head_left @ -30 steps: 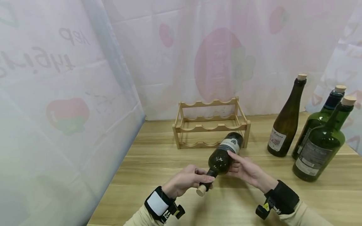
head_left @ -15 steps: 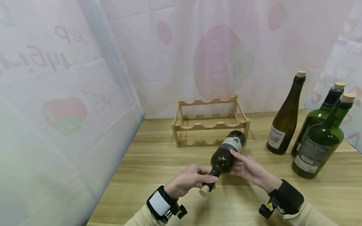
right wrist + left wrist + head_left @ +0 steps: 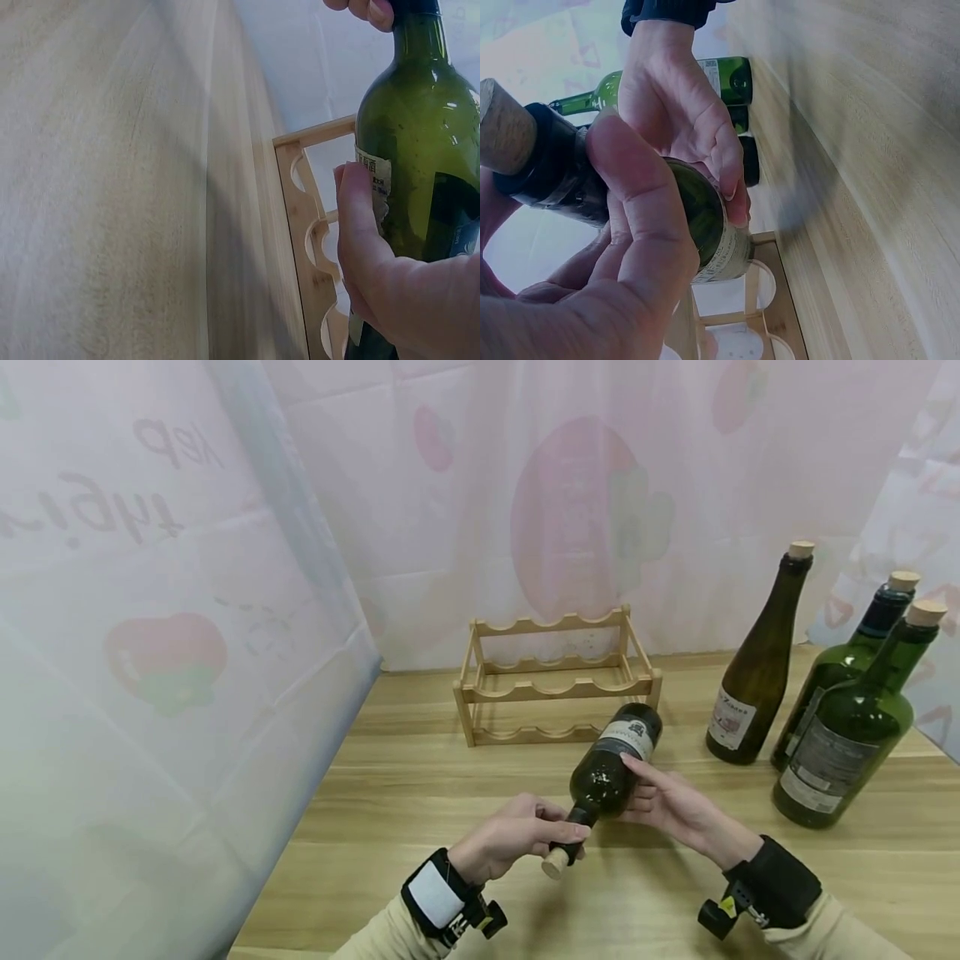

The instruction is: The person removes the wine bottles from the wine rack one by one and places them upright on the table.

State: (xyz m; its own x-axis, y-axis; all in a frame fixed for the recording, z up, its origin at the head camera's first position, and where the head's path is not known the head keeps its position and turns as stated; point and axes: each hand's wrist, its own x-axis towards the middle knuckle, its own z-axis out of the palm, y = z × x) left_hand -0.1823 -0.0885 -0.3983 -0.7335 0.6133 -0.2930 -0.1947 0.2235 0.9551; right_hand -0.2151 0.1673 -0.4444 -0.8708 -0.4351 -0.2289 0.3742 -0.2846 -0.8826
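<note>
A dark green corked wine bottle [image 3: 600, 781] is held tilted above the table, its base away from me and its cork toward me. My left hand [image 3: 517, 835] pinches the neck just behind the cork. The right hand [image 3: 684, 818] holds the body from the right, thumb on the upper side near the label and fingers underneath. In the left wrist view the cork end of the bottle [image 3: 559, 176] lies between thumb and fingers. Behind the bottle's base stands a wooden wine rack [image 3: 495, 695] with scalloped rails, its lower right front partly hidden.
To the right stand a slim brown corked bottle [image 3: 757, 668] and two green corked bottles, the nearer one [image 3: 847, 743] partly covering the farther one [image 3: 840, 672]. A printed curtain [image 3: 420, 527] hangs behind and to the left of the wooden table [image 3: 397, 777].
Both hands and the bottle have shifted slightly to the right, so the bottle's base now sits before the rack's right end. The grip on it looks the same.
</note>
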